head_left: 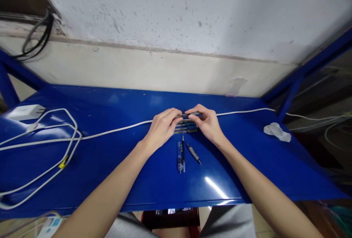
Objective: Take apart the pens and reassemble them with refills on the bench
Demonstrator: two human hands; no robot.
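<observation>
My left hand [165,123] and my right hand [204,121] meet over the middle of the blue shelf, both closed on the two ends of one slim pen [189,114]. Just below it, partly covered by my fingers, several pens [187,126] lie side by side. Nearer to me are loose pen parts: a clear barrel [179,157], a dark ink refill [183,153] standing lengthwise beside it, and a grey and black pen piece [194,153] lying at a slant to the right.
A white cable [110,132] runs across the blue shelf [110,179] behind my hands and loops at left beside a white adapter [26,112]. A crumpled white wrapper [277,131] lies at right. The wall [165,66] rises behind; blue frame posts flank both sides.
</observation>
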